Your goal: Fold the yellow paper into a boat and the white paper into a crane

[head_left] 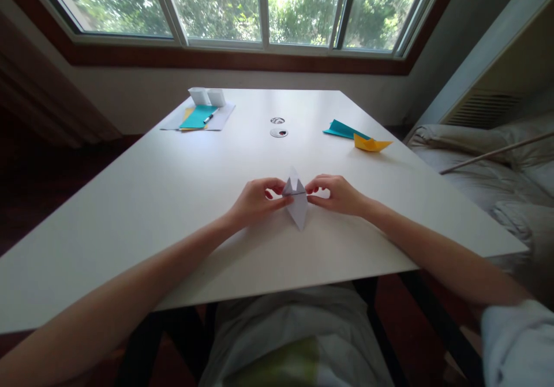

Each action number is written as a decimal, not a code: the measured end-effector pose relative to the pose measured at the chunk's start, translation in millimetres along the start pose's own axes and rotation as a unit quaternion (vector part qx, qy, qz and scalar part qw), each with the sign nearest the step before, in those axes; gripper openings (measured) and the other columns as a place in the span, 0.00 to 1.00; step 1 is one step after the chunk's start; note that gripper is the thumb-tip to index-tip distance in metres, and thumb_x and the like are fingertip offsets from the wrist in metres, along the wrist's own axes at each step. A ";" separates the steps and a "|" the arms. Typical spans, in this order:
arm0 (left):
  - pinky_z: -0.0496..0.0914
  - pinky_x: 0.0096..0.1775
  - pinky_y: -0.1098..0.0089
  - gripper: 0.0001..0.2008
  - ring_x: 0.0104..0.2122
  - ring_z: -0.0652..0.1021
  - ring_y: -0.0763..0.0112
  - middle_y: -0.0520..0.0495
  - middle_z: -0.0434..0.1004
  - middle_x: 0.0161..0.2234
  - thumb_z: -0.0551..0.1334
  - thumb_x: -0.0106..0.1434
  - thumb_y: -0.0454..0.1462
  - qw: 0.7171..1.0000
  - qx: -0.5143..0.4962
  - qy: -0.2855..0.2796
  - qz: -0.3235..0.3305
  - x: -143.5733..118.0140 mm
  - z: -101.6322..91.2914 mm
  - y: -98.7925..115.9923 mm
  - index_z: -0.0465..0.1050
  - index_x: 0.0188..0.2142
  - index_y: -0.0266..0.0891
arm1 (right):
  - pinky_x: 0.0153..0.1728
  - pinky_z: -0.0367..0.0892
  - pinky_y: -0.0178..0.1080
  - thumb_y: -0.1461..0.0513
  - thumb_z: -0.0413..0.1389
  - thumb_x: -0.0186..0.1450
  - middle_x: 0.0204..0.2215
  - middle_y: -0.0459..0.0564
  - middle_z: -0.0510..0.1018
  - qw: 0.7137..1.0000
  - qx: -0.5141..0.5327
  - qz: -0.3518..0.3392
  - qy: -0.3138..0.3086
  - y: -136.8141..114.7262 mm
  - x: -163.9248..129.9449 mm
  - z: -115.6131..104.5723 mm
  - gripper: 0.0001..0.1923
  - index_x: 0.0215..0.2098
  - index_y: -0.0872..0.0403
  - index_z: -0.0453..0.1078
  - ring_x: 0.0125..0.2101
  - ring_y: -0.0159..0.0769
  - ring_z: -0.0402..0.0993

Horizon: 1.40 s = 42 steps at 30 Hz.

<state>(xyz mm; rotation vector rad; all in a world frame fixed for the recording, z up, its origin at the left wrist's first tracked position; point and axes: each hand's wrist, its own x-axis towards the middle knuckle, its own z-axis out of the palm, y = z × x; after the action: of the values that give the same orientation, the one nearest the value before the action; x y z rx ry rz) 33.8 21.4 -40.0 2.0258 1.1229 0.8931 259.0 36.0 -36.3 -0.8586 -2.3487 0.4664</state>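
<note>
Left hand (255,201): on the left flank of the folded white paper model (296,199), fingers pinched on its left edge.
Right hand (337,194): mirrored on the right flank, fingers pinched on the right edge.
Paper model: near the middle of the white counter (151,202), diamond-like, one point toward the window, the longer point toward the person; lower part lying on the counter, upper flap lifted slightly between both hands.
Handling: very light, thin, limp across flat panels but stiffer along creases; likely to slide on the smooth counter; easily crumpled or torn at the points; best taken at the side corners near the middle crease, with light pressure.
Far left of counter: teal sheet (198,116) on a pale sheet, a pen (209,118) across it, two small white containers (208,96) just behind.
Far right of counter: teal folded paper (344,129) touching a yellow paper boat (371,143).
Centre, beyond the hands: two round cable ports (278,127).
Beside the counter, right: pale bedding (489,173).
</note>
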 end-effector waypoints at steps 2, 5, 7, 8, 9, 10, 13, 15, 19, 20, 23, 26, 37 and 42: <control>0.69 0.32 0.73 0.10 0.32 0.74 0.71 0.48 0.77 0.33 0.63 0.54 0.40 1.000 0.008 0.002 0.001 -0.1 -0.5 0.0 0.75 0.34 0.37 | 0.27 0.64 0.31 0.63 0.53 0.61 0.29 0.48 0.76 1.000 -0.006 0.004 0.017 -0.5 0.4 -3.6 0.06 0.35 0.54 0.72 0.29 0.30 0.70; 0.69 0.32 0.72 0.10 0.32 0.74 0.71 0.47 0.77 0.33 0.63 0.54 0.41 1.000 0.015 0.002 0.002 -0.3 -1.1 0.3 0.75 0.34 0.38 | 0.28 0.65 0.32 0.60 0.53 0.62 0.29 0.49 0.75 0.998 -0.012 0.008 0.064 -3.1 1.2 -4.8 0.08 0.37 0.54 0.71 0.29 0.30 0.70; 0.69 0.31 0.72 0.11 0.31 0.74 0.71 0.47 0.76 0.32 0.63 0.55 0.42 1.000 0.020 0.003 0.006 -0.3 -1.0 0.3 0.75 0.34 0.38 | 0.30 0.66 0.33 0.58 0.54 0.62 0.29 0.49 0.74 0.997 -0.005 0.003 0.075 -5.8 1.6 -3.3 0.09 0.38 0.54 0.71 0.29 0.30 0.70; 0.69 0.31 0.72 0.11 0.31 0.74 0.71 0.47 0.76 0.32 0.63 0.55 0.42 1.000 0.023 0.006 0.010 -0.2 -0.8 0.4 0.75 0.34 0.38 | 0.30 0.66 0.34 0.57 0.55 0.61 0.29 0.49 0.74 0.997 -0.001 -0.001 0.072 -7.3 1.6 -2.1 0.10 0.38 0.54 0.70 0.29 0.31 0.70; 0.69 0.30 0.73 0.11 0.31 0.74 0.71 0.47 0.75 0.33 0.63 0.54 0.42 0.999 0.028 0.011 0.016 -0.1 -0.5 0.5 0.75 0.34 0.38 | 0.30 0.66 0.33 0.57 0.55 0.61 0.30 0.49 0.73 0.998 0.004 -0.003 0.065 -8.8 1.7 -0.8 0.10 0.38 0.53 0.71 0.29 0.31 0.70; 0.69 0.30 0.73 0.11 0.31 0.74 0.71 0.47 0.74 0.33 0.64 0.54 0.43 0.999 0.033 0.018 0.024 0.1 -0.1 0.7 0.76 0.34 0.39 | 0.29 0.66 0.33 0.57 0.55 0.61 0.30 0.49 0.73 0.998 0.009 -0.004 0.059 -10.2 1.7 0.5 0.09 0.37 0.53 0.71 0.29 0.30 0.69; 0.68 0.28 0.74 0.10 0.30 0.73 0.73 0.46 0.72 0.35 0.63 0.55 0.43 0.996 0.044 0.062 0.056 0.5 0.8 3.1 0.76 0.33 0.39 | 0.27 0.66 0.32 0.59 0.54 0.61 0.30 0.49 0.73 0.998 0.022 0.001 0.057 -13.5 1.9 3.8 0.06 0.34 0.53 0.71 0.28 0.29 0.69; 0.67 0.27 0.74 0.09 0.29 0.72 0.74 0.45 0.72 0.35 0.63 0.56 0.41 0.991 0.056 0.088 0.082 0.6 0.5 5.7 0.75 0.31 0.38 | 0.26 0.65 0.31 0.61 0.54 0.61 0.29 0.49 0.73 0.998 0.025 0.001 0.062 -14.8 2.2 4.5 0.06 0.32 0.54 0.71 0.27 0.29 0.69; 0.65 0.28 0.75 0.05 0.27 0.70 0.74 0.49 0.73 0.27 0.62 0.57 0.37 0.982 0.117 0.063 0.131 0.7 -3.2 9.9 0.73 0.28 0.38 | 0.25 0.65 0.30 0.62 0.54 0.60 0.27 0.48 0.74 0.998 0.015 0.002 0.061 -14.4 1.6 1.1 0.05 0.30 0.55 0.71 0.26 0.28 0.68; 0.65 0.28 0.75 0.05 0.27 0.70 0.74 0.50 0.73 0.26 0.62 0.57 0.37 0.980 0.131 0.055 0.137 0.8 -4.5 10.3 0.73 0.28 0.38 | 0.25 0.65 0.30 0.62 0.54 0.59 0.25 0.47 0.74 0.998 0.013 0.006 0.057 -13.7 1.1 -0.4 0.05 0.30 0.55 0.71 0.25 0.28 0.68; 0.64 0.27 0.76 0.05 0.26 0.70 0.75 0.51 0.73 0.25 0.61 0.58 0.36 0.977 0.150 0.048 0.143 1.2 -8.0 9.9 0.72 0.27 0.38 | 0.25 0.65 0.30 0.61 0.54 0.60 0.23 0.44 0.74 0.999 0.010 0.016 0.040 -10.1 -0.5 -4.9 0.05 0.30 0.54 0.71 0.23 0.27 0.67; 0.64 0.27 0.76 0.05 0.25 0.70 0.76 0.50 0.74 0.25 0.62 0.57 0.37 0.978 0.148 0.051 0.137 1.6 -10.5 8.1 0.72 0.26 0.38 | 0.26 0.65 0.30 0.61 0.54 0.60 0.23 0.44 0.75 1.000 0.005 0.002 0.026 -5.8 -1.8 -8.8 0.06 0.30 0.54 0.71 0.24 0.27 0.68; 0.66 0.29 0.74 0.09 0.25 0.72 0.74 0.49 0.77 0.27 0.62 0.56 0.41 0.990 0.105 0.030 0.089 3.5 -20.2 -4.8 0.75 0.27 0.38 | 0.24 0.64 0.30 0.60 0.54 0.60 0.24 0.46 0.75 1.000 -0.008 0.006 0.022 -1.6 -2.7 -13.2 0.07 0.28 0.53 0.71 0.24 0.28 0.68; 0.66 0.29 0.74 0.09 0.26 0.73 0.74 0.49 0.77 0.27 0.62 0.56 0.41 0.992 0.093 0.024 0.086 4.7 -20.5 -5.7 0.75 0.28 0.37 | 0.24 0.64 0.30 0.60 0.54 0.60 0.24 0.46 0.75 1.000 0.002 0.011 0.024 -1.9 -2.9 -13.3 0.06 0.28 0.54 0.71 0.25 0.28 0.68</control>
<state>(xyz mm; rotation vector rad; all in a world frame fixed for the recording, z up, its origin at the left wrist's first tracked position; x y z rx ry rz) 16.7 32.3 -31.9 2.2926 1.1047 0.9561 268.4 34.2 -26.3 -0.8862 -2.2955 0.4539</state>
